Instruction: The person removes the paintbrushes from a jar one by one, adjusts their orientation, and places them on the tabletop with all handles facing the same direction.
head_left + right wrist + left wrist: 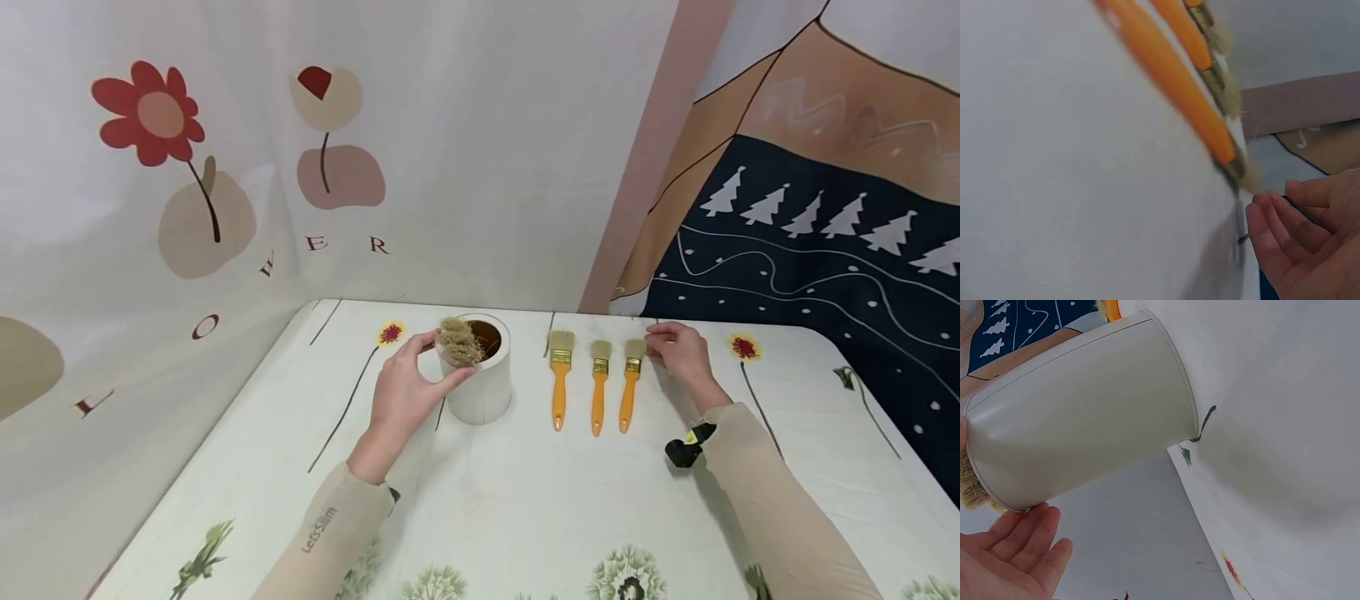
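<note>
Both sleeves [776, 492] are beige, the left lettered.

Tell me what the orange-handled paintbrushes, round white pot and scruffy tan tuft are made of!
The paintbrushes have smooth, evenly coloured handles, maybe plastic or painted wood; shiny gold bands suggest metal. The white pot looks satiny and leathery, with seam-like edge lines. The tan tuft is probably plant fibre: matte, with loose strands.

Left grip [403, 387] curved, right grip [684, 355] loosely bent
</note>
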`<state>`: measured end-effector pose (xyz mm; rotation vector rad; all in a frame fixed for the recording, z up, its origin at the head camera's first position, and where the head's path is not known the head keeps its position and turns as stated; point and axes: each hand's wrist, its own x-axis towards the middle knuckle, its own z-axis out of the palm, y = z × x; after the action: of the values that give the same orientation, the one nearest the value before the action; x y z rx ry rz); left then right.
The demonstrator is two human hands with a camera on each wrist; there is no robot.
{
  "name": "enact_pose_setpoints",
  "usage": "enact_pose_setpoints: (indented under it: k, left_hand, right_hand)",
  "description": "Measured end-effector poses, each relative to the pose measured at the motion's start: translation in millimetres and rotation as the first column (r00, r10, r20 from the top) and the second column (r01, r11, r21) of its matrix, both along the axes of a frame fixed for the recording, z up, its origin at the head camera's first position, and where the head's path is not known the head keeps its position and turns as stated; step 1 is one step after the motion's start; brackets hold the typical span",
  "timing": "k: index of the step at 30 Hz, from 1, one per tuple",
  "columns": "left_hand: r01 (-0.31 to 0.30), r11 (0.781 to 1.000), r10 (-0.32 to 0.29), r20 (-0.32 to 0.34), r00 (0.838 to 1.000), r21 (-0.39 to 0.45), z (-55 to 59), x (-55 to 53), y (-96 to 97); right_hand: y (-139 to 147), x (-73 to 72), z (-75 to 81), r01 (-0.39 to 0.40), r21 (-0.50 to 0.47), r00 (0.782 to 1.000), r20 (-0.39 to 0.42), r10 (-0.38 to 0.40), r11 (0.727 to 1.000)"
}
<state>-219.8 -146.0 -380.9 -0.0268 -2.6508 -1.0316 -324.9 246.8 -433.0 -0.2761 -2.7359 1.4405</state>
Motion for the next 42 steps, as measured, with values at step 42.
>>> enact_pose_setpoints:
  k: [42]
  left_hand:
    - [0.007, 1.000, -0.007, -0.011, 1.000, -0.001, 0.4, 1.0, -0.5]
  right_hand:
    - [-103.2, 48.1, 94.4, -0.306, -0.060, 0.912, -0.304, 0.275, 0.950]
